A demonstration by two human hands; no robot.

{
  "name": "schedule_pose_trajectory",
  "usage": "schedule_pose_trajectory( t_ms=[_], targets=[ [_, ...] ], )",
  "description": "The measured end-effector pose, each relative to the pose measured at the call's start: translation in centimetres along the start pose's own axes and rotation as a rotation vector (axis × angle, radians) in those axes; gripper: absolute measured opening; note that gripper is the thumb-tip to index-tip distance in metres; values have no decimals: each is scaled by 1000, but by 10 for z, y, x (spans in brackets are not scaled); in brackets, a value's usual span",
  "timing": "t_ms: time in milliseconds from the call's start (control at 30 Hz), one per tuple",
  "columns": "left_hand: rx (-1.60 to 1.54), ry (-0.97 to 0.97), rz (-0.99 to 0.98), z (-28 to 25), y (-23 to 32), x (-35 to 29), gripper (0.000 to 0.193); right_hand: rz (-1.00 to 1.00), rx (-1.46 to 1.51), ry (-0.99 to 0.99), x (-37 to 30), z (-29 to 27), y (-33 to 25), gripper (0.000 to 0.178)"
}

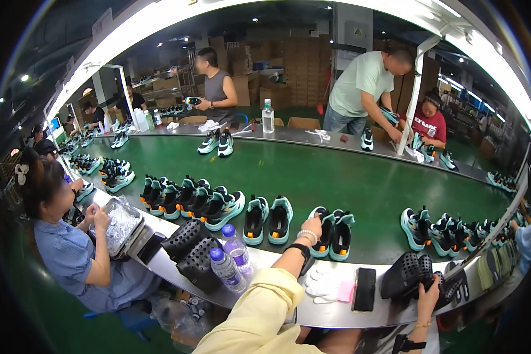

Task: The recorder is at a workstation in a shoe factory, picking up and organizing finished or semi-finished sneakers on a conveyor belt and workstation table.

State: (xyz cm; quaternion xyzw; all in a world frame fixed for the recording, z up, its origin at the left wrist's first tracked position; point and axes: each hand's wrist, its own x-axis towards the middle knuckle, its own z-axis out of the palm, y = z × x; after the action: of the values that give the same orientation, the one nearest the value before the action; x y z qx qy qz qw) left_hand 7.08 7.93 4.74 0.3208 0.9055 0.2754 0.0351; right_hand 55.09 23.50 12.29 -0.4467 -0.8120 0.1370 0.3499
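Observation:
My left hand (312, 228), in a yellow sleeve with a pale bead bracelet, is closed on the collar of a sneaker (321, 248). That sneaker is black with a light teal sole and an orange tab. Its matching sneaker (341, 237) stands right beside it, and another pair of sneakers (268, 221) is to the left. At the lower right, my right hand (429, 295) has its fingers curled on a black perforated piece (425, 272), shaped like a clog. White gloves (327, 285) and a phone (364, 289) lie between my arms.
A green conveyor belt (312, 171) crosses ahead with rows of sneakers (189, 200) on it. Two purple-capped bottles (227, 268) and black perforated pieces (192, 253) stand to my left. A co-worker (65, 236) sits there by a bin (121, 227). Others work across the belt.

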Motion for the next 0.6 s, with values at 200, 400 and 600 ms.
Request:
schedule_pose_trajectory(
  t_ms=[200,400,600],
  targets=[
    [53,61,-32,4,-9,-15,76,-11,117,61,7,-3,2,54],
    [18,50,-68,-12,-13,-11,78,-41,710,11,22,-27,-127,50],
    [-121,520,284,-45,40,-72,42,-188,343,-354,22,41,-218,44]
  ],
)
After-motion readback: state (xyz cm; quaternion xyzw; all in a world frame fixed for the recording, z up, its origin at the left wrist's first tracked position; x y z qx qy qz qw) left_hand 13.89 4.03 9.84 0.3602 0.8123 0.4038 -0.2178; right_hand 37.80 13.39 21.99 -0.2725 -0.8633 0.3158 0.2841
